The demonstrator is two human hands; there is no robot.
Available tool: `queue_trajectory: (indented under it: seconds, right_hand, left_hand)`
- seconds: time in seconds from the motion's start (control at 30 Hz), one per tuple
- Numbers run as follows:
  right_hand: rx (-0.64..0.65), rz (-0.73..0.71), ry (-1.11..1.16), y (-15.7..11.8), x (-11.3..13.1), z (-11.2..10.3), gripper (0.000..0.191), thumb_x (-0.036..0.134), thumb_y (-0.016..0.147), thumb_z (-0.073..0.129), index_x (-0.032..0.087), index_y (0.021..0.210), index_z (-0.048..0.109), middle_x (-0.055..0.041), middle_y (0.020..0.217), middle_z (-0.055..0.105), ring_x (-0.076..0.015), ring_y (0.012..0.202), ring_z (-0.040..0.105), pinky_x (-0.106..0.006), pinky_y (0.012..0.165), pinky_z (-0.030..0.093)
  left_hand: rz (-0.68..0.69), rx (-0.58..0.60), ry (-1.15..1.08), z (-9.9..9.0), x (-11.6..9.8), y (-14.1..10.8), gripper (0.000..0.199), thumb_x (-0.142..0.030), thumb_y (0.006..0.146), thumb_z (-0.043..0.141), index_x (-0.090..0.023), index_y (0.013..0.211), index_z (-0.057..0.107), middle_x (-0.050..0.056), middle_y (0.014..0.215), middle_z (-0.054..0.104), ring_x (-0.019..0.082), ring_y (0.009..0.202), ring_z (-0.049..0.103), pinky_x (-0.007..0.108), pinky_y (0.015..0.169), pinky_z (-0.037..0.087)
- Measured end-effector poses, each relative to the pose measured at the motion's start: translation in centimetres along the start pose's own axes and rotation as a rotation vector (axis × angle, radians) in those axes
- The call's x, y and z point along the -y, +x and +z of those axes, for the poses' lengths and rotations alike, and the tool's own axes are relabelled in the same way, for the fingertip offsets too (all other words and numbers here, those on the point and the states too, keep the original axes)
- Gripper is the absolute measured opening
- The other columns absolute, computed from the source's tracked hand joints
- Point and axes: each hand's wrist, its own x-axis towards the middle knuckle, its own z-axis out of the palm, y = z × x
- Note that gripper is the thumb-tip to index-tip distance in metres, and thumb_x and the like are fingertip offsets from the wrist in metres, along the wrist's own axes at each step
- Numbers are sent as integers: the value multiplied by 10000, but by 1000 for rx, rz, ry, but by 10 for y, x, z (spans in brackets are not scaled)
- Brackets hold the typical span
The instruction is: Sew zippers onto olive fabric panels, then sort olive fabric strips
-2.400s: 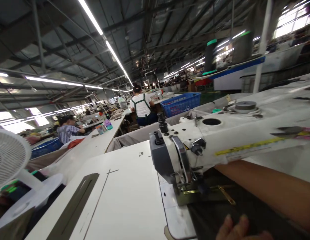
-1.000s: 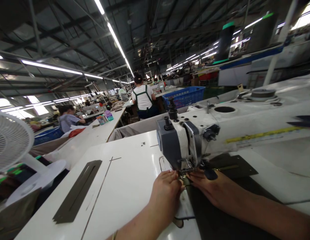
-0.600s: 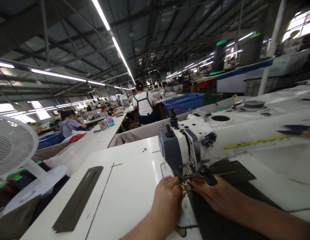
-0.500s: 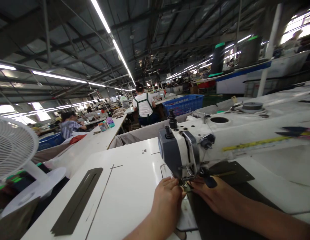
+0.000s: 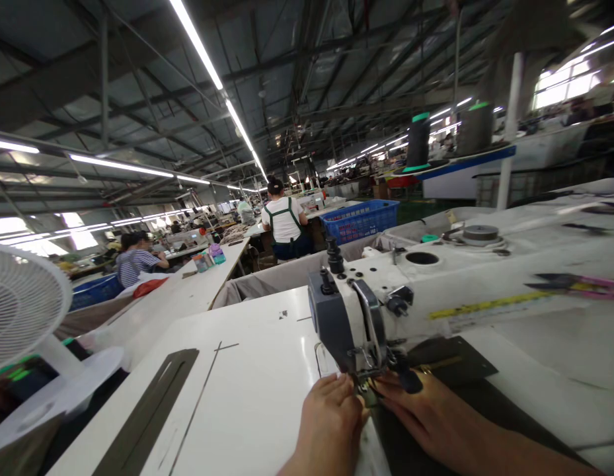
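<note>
A sewing machine head (image 5: 336, 317) stands over the white table. Just left of its needle area is my left hand (image 5: 331, 416), its fingers bent and pressed together near the presser foot; what they hold, if anything, is hidden. My right hand (image 5: 425, 403) lies on the other side, partly behind the machine's black knob, its fingers together on the dark olive fabric (image 5: 410, 443). That fabric runs under the right forearm and towards the bottom edge. A stack of olive strips (image 5: 151, 410) lies at the left of the table.
A white fan (image 5: 26, 304) stands at the far left. On the machine's arm are yellow tape (image 5: 485, 305) and pink-handled snips (image 5: 589, 286). Behind are a blue basket (image 5: 359, 221), a person in a white shirt (image 5: 285, 221) and a person in stripes (image 5: 133, 264).
The view has shifted, so the machine and both hands appear slightly lower. Both hands stay beside the needle area, with little visible change in their grip.
</note>
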Motion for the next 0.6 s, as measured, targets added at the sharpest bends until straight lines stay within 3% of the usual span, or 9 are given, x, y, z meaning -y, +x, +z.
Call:
queue_trajectory:
  seconds: [0.1, 0.17, 0.23, 0.3, 0.43, 0.53, 0.6]
  right_hand:
    - [11, 10, -50, -1, -3, 5, 348, 118, 873, 325, 178, 1013, 638, -98, 1021, 677, -183, 920, 637, -306, 829, 518]
    - [11, 22, -152, -5, -8, 11, 318, 170, 887, 357, 148, 1043, 634, -129, 1030, 672, -229, 942, 633, -410, 867, 505]
    - [11, 72, -285, -12, -15, 17, 333, 317, 887, 448, 113, 1079, 627, -163, 1050, 662, -304, 992, 611, -558, 908, 448]
    - [2, 124, -416, -26, -20, 20, 490, 487, 857, 489, 95, 1124, 612, -183, 1124, 629, -364, 1071, 561, -643, 907, 401]
    - [-84, 101, -639, -65, -7, 9, 643, 602, 845, 426, 90, 1214, 551, -180, 1281, 515, -375, 1153, 499, -606, 830, 466]
    - [-137, 28, -692, -87, 22, -5, 700, 593, 823, 448, 50, 1264, 481, -212, 1258, 524, -378, 1095, 542, -571, 760, 491]
    - [-156, -6, -657, -97, 39, -8, 734, 559, 814, 463, 41, 1328, 395, -231, 1226, 544, -384, 1051, 567, -567, 735, 481]
  left_hand:
    - [-39, 1, -8, 1, 1, 0, 125, -160, 815, 533, -180, 701, 580, 58, 814, 684, 197, 757, 653, 357, 772, 526]
    - [-84, -14, -22, -1, 1, 1, 141, -144, 817, 507, -184, 709, 587, 50, 818, 684, 195, 743, 641, 355, 750, 521]
    - [-157, -22, -31, -7, -1, 1, 186, -102, 820, 449, -189, 774, 607, 45, 827, 678, 195, 764, 627, 350, 736, 514]
    - [-243, -16, -2, -15, -8, 0, 267, -66, 808, 409, -186, 915, 622, 69, 913, 660, 210, 832, 607, 363, 746, 508]
    - [-327, 101, 44, -26, -38, -10, 304, -135, 791, 515, -209, 1071, 609, 103, 1042, 585, 265, 925, 551, 436, 763, 490]
    - [-296, 195, -79, -25, -67, -22, 314, -281, 739, 682, -240, 1046, 628, 90, 1061, 554, 291, 970, 516, 461, 784, 470]
    - [-351, 188, -165, -23, -83, -30, 355, -332, 691, 751, -217, 1006, 635, 90, 1058, 547, 285, 980, 507, 450, 813, 464]
